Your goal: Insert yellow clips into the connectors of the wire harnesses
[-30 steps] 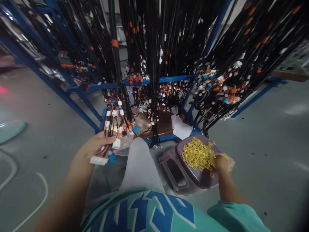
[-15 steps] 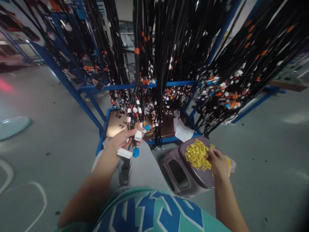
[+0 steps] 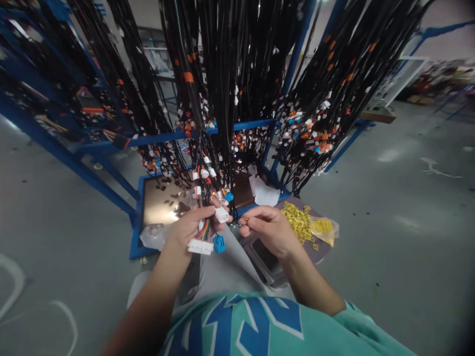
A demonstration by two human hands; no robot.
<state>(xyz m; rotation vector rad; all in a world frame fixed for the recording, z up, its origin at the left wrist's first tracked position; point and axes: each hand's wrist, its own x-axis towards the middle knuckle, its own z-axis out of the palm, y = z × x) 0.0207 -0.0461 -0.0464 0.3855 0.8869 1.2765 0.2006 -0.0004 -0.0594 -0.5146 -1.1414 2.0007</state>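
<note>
My left hand [image 3: 196, 222] is closed round the end of a wire harness, its fingers on a white connector [image 3: 221, 214]. Below those fingers hang a wide white connector [image 3: 201, 246] on multicoloured wires and a blue connector [image 3: 219, 243]. My right hand [image 3: 265, 225] pinches a small yellow clip [image 3: 246, 219] between thumb and forefinger, a short gap to the right of the white connector. Behind my right hand, a heap of yellow clips [image 3: 296, 217] lies on a stool [image 3: 322, 253], partly covered by my wrist.
A blue rack [image 3: 252, 125] carries thick bundles of black harnesses [image 3: 218, 64] with white, orange and blue connectors. A plastic bag of yellow clips [image 3: 324, 229] lies on the stool. White paper [image 3: 266, 192] and a clear plastic bag [image 3: 154, 236] rest on the rack's base.
My right hand has moved left from the heap with a yellow clip, close to the white connector. My left hand still holds the harness. The view has turned to the right.
</note>
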